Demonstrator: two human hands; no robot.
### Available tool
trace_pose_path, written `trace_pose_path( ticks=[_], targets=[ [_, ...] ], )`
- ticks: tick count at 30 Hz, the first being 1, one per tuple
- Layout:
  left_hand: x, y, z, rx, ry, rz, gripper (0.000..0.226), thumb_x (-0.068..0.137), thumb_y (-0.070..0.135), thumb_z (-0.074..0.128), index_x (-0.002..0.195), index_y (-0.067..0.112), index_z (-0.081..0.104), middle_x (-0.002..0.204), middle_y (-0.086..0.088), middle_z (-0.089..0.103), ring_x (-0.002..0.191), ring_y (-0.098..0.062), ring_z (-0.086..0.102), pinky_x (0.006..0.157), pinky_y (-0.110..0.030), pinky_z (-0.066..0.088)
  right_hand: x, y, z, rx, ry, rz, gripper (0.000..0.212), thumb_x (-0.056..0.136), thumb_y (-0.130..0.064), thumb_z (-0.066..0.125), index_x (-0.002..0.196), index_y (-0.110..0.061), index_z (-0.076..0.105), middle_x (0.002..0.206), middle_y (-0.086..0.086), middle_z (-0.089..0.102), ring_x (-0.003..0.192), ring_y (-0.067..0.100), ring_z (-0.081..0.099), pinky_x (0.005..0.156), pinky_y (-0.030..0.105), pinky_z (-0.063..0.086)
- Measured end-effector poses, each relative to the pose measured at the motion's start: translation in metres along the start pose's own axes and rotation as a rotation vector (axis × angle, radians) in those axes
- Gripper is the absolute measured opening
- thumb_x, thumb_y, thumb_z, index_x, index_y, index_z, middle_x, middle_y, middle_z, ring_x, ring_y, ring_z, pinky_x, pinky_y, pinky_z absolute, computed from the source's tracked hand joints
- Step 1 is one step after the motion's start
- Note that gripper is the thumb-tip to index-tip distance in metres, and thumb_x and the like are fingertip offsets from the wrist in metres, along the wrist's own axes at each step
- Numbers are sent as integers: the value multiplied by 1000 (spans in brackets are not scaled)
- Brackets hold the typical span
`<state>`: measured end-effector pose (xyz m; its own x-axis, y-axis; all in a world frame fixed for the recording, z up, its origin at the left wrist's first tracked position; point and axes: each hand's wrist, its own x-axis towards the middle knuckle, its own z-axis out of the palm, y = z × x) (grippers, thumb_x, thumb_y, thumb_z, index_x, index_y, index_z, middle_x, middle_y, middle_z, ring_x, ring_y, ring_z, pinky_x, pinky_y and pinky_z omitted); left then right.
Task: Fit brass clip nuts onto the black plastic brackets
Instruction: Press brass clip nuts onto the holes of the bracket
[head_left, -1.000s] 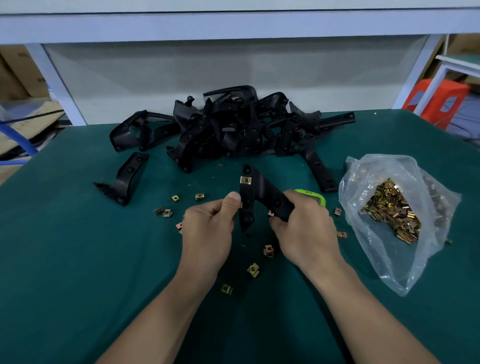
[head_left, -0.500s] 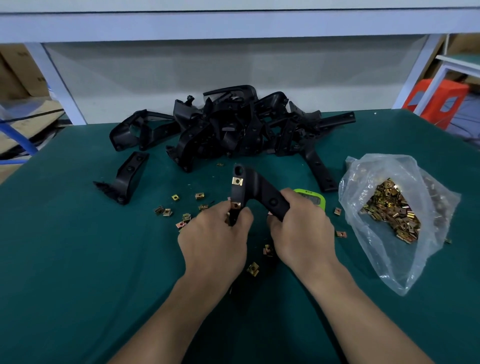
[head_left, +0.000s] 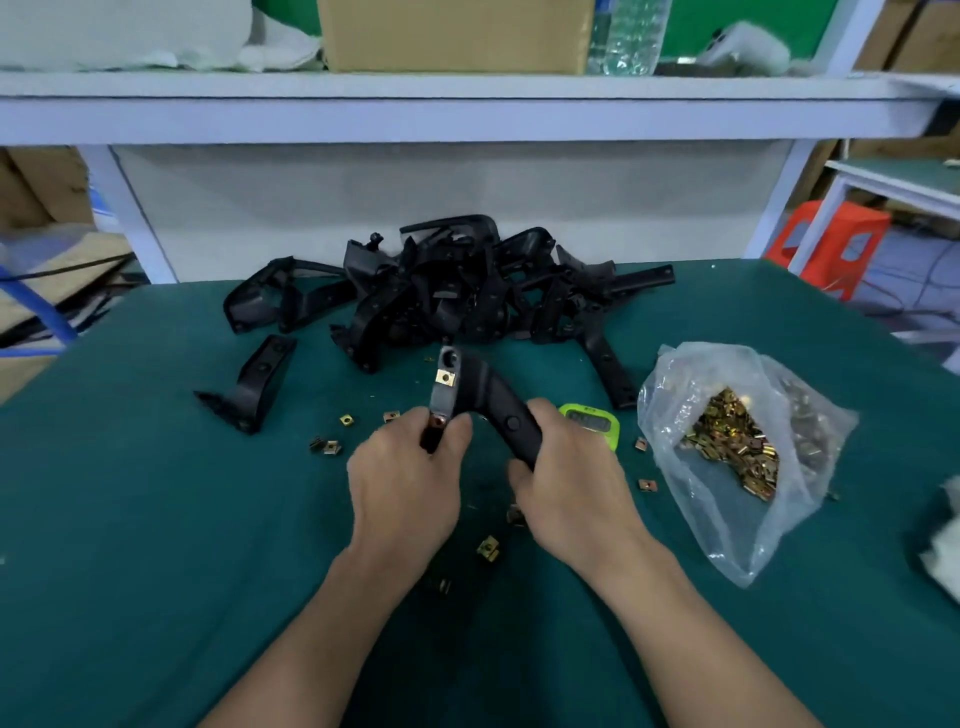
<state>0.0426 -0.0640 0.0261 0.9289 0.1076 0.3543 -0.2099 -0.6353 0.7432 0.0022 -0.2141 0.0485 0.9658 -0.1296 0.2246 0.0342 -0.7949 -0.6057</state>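
If my left hand (head_left: 405, 483), whose fingertips pinch a second clip nut (head_left: 438, 422) against the near leg of the black bracket (head_left: 488, 400), pushes it on crooked, it could skew off its hole or spring away among the loose nuts (head_left: 488, 548) on the green table (head_left: 156, 519). My right hand (head_left: 566, 483), curled round the other leg, could also let the part twist. It is a matte black elbow held between my hands, nearer me than the bracket pile (head_left: 457, 291), with a fitted clip nut (head_left: 445, 378) seated near its top end.
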Motion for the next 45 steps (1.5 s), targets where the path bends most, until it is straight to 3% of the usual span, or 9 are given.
trace_pose_path(
  ticks=[11,16,18,20,25,29,34,38,45],
  targets=[
    [-56,106,19,-551,-227,187,48,90,38,66,57,11,43,47,8,34,45,-5,29,42,-19,24,-113,13,-126,97,200,101,37,84,-8,55,105,-38,55,71,-4,60,60,10,57,46,18,42],
    [-130,185,58,-633,-559,307,33,88,38,64,65,17,52,49,9,43,46,-10,36,44,-27,30,-206,65,-185,403,387,311,53,84,8,57,115,-34,66,88,-1,72,61,23,72,54,33,54],
    [-169,212,74,-653,-718,289,6,85,34,65,81,38,67,57,10,63,50,-14,54,51,-29,44,-247,87,-197,512,511,422,54,83,10,59,114,-32,70,86,2,74,60,25,72,52,29,52],
    [-208,231,93,-634,-828,282,21,78,36,63,94,50,68,68,12,72,63,-15,67,65,-31,52,-290,109,-204,578,601,505,45,82,11,60,107,-24,74,80,5,74,58,23,68,52,29,50],
    [-298,253,142,-576,-1193,222,30,67,37,65,95,33,75,68,6,72,56,-8,59,62,-31,48,-389,153,-205,874,761,761,33,89,17,55,99,-7,74,78,16,69,58,26,62,51,29,53],
    [-343,251,175,-469,-1447,126,42,88,34,75,128,23,69,95,14,78,82,-5,74,82,-33,61,-444,186,-210,879,889,962,25,92,13,53,97,-1,72,82,17,71,58,19,62,52,27,50],
    [-360,269,194,-396,-1589,151,44,92,43,69,135,38,62,123,23,67,111,1,63,101,-32,51,-462,239,-251,1245,1421,973,10,96,1,63,103,7,66,97,20,71,82,29,74,70,39,63],
    [-359,278,198,-365,-1606,191,54,93,42,68,145,35,55,140,15,59,125,-5,56,102,-29,45,-433,265,-236,1162,1252,1156,27,91,-8,70,114,5,66,111,18,69,106,34,70,65,35,63],
    [-323,267,195,-410,-1441,275,54,79,32,65,133,34,65,137,12,65,122,3,59,110,-29,43,-370,240,-180,1193,1052,1065,10,90,0,61,96,-2,69,82,13,65,74,24,65,66,31,62]
  ],
)
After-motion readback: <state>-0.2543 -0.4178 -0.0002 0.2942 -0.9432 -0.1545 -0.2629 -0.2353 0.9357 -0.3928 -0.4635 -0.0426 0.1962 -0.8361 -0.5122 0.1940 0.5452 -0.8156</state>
